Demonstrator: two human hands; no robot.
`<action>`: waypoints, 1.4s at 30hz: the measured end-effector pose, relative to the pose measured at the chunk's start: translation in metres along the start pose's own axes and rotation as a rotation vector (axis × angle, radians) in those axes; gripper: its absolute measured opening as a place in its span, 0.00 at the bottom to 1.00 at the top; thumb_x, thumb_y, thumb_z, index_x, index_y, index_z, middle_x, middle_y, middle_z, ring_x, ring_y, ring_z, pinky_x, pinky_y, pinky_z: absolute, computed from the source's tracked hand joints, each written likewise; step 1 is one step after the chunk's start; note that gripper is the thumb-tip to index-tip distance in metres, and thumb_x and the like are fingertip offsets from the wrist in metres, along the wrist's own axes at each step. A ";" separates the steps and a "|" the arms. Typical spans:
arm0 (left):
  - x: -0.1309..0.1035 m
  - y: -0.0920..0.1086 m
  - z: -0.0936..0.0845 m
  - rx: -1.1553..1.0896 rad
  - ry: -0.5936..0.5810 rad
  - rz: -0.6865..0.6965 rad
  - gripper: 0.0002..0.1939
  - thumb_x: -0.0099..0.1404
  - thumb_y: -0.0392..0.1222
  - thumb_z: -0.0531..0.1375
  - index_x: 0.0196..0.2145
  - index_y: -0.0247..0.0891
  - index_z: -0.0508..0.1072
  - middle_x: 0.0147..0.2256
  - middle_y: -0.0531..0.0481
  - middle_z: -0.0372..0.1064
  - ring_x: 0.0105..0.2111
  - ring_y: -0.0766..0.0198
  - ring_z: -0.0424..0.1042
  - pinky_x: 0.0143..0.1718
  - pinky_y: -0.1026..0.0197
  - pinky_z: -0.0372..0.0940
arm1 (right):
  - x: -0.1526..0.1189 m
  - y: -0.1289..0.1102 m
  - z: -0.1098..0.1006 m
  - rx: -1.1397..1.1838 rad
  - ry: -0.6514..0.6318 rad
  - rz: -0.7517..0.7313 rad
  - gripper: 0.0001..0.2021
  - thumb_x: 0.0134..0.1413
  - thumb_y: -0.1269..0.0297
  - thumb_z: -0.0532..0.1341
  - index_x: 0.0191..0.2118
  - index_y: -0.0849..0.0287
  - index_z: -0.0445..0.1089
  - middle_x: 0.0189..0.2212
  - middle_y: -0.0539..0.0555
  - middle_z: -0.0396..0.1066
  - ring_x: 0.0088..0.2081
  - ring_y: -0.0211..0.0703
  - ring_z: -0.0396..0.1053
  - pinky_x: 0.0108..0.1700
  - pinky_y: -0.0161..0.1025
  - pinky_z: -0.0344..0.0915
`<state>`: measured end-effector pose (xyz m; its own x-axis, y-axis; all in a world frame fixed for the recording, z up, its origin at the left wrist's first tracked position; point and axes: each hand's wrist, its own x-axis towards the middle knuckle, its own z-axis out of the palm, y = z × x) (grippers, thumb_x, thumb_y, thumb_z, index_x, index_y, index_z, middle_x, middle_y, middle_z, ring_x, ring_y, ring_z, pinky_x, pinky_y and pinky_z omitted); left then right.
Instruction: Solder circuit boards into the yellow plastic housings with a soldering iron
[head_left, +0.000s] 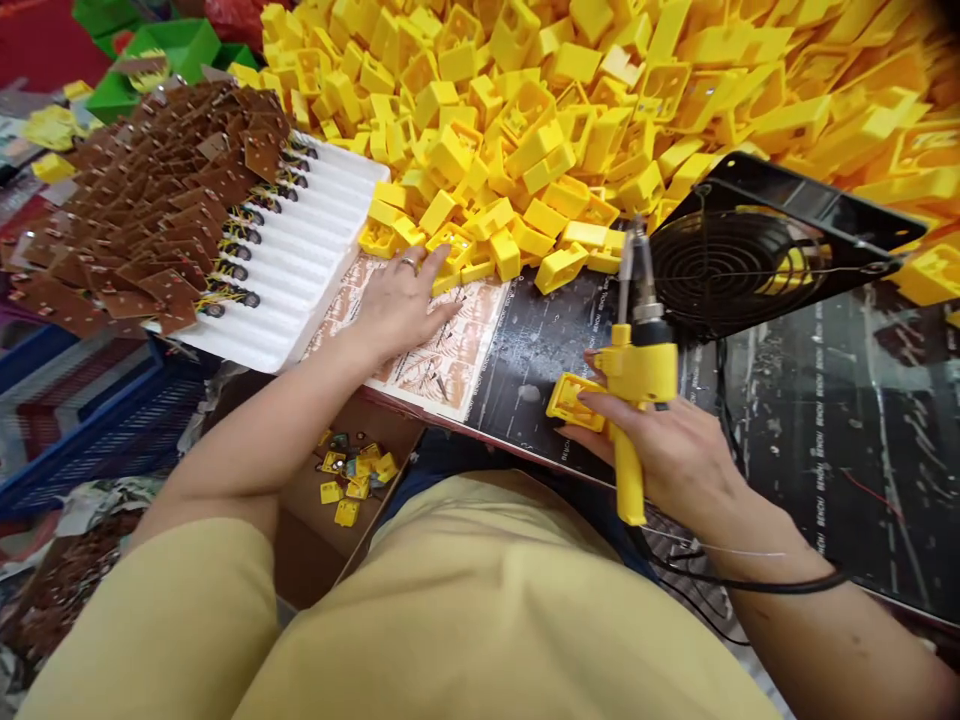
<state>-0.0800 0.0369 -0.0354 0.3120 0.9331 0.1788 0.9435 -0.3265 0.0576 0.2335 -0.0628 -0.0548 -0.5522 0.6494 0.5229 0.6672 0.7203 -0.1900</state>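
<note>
My left hand (401,305) lies with fingers spread at the near edge of a heap of yellow plastic cases (480,160). Its fingertips reach one small yellow case (448,262); no grip on it shows. A yellow soldering gun (641,370), metal tip pointing away from me, is in my right hand (686,455). That same hand also has an open yellow case (576,400) between thumb and fingers, beside the gun's body. A black cable runs from the gun's handle over my right wrist.
Brown circuit boards with wires (157,200) are stacked on a ridged white foam tray (322,230) at the left. A black fan (765,240) stands behind my right hand on the black bench mat (862,440). Below the bench, a cardboard box (307,530) holds several yellow pieces.
</note>
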 end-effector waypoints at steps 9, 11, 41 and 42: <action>-0.003 0.025 -0.045 -0.328 -0.173 0.091 0.26 0.65 0.53 0.56 0.57 0.41 0.68 0.49 0.43 0.72 0.45 0.54 0.72 0.46 0.53 0.66 | 0.001 0.001 -0.002 -0.028 0.009 -0.065 0.19 0.56 0.66 0.66 0.51 0.60 0.62 0.39 0.55 0.75 0.37 0.45 0.75 0.36 0.39 0.71; -0.009 0.039 -0.050 -0.399 -0.210 0.147 0.26 0.66 0.53 0.55 0.58 0.40 0.67 0.50 0.44 0.72 0.45 0.56 0.72 0.46 0.55 0.66 | -0.001 0.002 -0.002 -0.014 0.018 -0.054 0.20 0.55 0.67 0.67 0.51 0.58 0.62 0.41 0.55 0.74 0.38 0.45 0.75 0.37 0.39 0.72; -0.003 0.099 -0.037 -0.158 -0.203 0.685 0.25 0.72 0.37 0.46 0.65 0.33 0.56 0.56 0.37 0.68 0.53 0.55 0.69 0.49 0.55 0.62 | -0.019 -0.001 -0.024 -0.126 0.025 0.033 0.21 0.54 0.66 0.67 0.52 0.60 0.63 0.39 0.54 0.75 0.36 0.44 0.75 0.36 0.38 0.70; -0.002 0.097 -0.037 -0.161 -0.256 0.765 0.26 0.70 0.33 0.48 0.65 0.35 0.57 0.62 0.39 0.61 0.58 0.55 0.64 0.52 0.55 0.61 | -0.021 -0.001 -0.023 -0.126 0.032 0.041 0.22 0.54 0.66 0.68 0.52 0.60 0.63 0.40 0.54 0.75 0.37 0.44 0.75 0.37 0.38 0.70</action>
<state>0.0066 -0.0023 0.0058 0.8967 0.4426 -0.0029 0.4377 -0.8857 0.1546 0.2555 -0.0829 -0.0462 -0.5080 0.6681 0.5437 0.7474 0.6556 -0.1073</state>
